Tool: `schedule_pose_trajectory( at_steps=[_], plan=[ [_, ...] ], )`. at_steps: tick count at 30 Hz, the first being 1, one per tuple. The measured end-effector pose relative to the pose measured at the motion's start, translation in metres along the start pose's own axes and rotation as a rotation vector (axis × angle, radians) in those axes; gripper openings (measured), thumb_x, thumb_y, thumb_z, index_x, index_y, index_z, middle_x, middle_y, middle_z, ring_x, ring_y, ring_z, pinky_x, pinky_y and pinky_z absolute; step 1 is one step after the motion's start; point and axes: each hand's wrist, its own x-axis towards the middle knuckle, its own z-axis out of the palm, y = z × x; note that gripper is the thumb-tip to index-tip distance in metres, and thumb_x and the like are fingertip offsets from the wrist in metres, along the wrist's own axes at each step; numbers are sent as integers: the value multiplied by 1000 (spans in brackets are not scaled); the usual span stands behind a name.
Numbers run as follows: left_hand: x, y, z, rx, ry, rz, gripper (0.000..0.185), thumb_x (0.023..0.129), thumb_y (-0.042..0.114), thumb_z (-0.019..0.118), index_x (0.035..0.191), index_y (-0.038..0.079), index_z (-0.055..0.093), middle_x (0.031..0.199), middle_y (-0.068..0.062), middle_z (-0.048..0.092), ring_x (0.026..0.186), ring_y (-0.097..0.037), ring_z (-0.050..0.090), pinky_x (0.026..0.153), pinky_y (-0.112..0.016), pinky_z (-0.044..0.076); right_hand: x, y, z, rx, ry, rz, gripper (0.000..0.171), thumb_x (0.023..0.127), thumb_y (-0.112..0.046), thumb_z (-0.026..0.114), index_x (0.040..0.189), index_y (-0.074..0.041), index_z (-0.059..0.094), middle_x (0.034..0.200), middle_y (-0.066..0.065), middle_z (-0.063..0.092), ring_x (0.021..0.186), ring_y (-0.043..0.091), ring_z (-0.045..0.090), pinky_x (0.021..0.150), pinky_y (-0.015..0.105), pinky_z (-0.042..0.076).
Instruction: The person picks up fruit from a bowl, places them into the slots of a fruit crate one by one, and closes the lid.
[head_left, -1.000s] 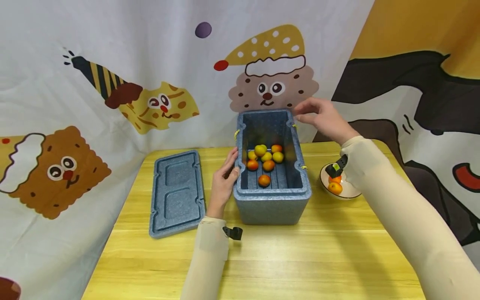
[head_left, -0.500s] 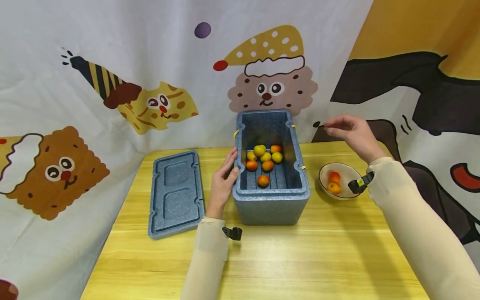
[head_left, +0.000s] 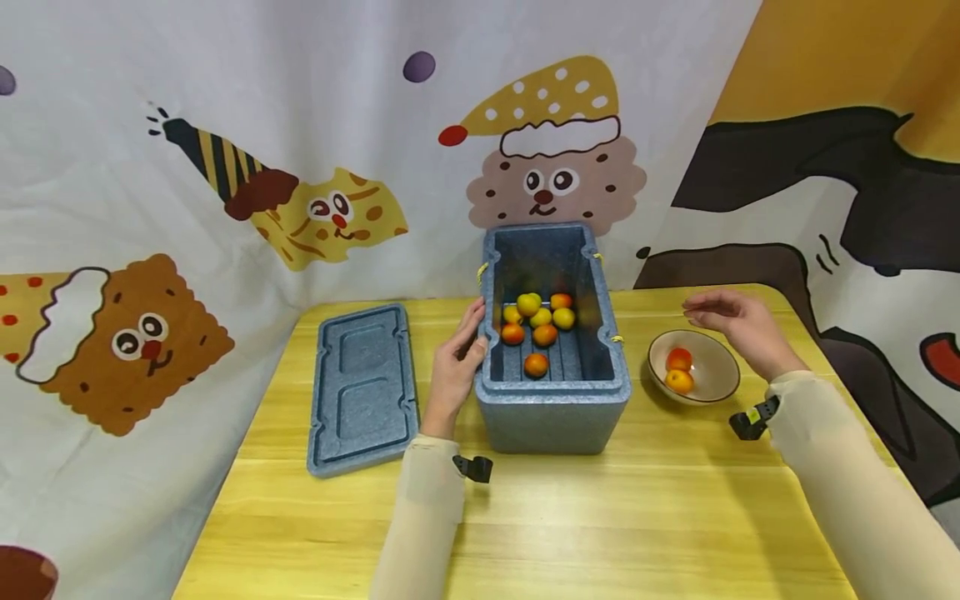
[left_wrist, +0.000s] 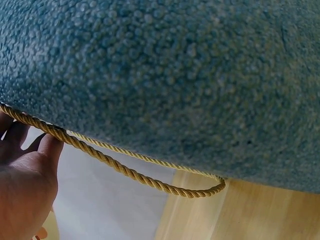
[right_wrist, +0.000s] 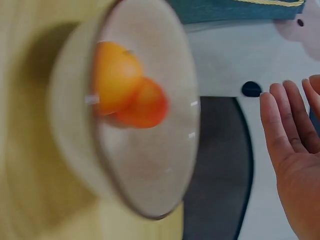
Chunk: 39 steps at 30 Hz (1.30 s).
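Observation:
My left hand [head_left: 452, 372] rests against the left side of a blue-grey foam box [head_left: 553, 427], its fingers lying along the upper wall. The left wrist view shows its fingers at a twisted yellow rope [left_wrist: 130, 172] that loops along the box's side. Inside the box are several small round fruits, some yellow [head_left: 528, 305], some orange-red [head_left: 536, 365]. My right hand [head_left: 744, 327], holding nothing, hovers over the back right rim of a pale bowl [head_left: 718, 377]. In the bowl lie a red-orange fruit [head_left: 678, 359] and an orange-yellow fruit [head_left: 679, 382], touching each other.
Left of the box, the matching foam lid [head_left: 365, 387] lies on the wooden table [head_left: 555, 525], its recessed face up. A curtain with cartoon prints [head_left: 420, 167] hangs right behind the table's back edge.
My right hand has moved from beside the box's far right corner, rightward and then down toward the bowl. My left hand stays against the box, and the fruits lie as before.

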Motion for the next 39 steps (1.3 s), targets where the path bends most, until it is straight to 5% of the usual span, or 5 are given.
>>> schedule_pose_trajectory(
  at_steps=[8,17,22,30,39],
  plan=[
    [-1,0,0,-19,-2,-11,43,95,-11,47,137,-21,39,148,-34,31,141,-42,25,112,-41,27,-10,28,4,-67,7,49,42,99,-23,60,133,1,54,128,21,58,103,7,57,81,10,44],
    [1,1,-1,-6,-20,-9,43,95,-11,48,136,-22,39,148,-35,32,141,-44,25,112,-42,26,-18,45,11,-97,11,10,37,100,-12,58,132,6,52,125,26,56,100,2,51,80,8,40],
    [0,1,-1,-16,-14,-24,43,96,-11,49,137,-21,40,149,-33,32,141,-42,25,113,-39,26,-18,50,16,-140,26,27,39,100,-16,59,131,6,52,124,25,56,104,15,53,79,9,39],
    [1,1,0,-24,-1,-28,43,95,-10,50,136,-21,41,148,-33,33,141,-40,26,113,-38,26,-18,48,24,-192,-47,101,40,101,-20,57,130,6,52,126,28,54,115,43,51,95,53,42],
    [1,0,1,-49,12,-24,43,94,-14,49,134,-23,40,147,-35,32,141,-42,25,113,-39,25,-18,47,31,-247,-50,95,39,99,-20,60,126,7,54,122,29,55,111,45,51,96,60,38]
  ],
)
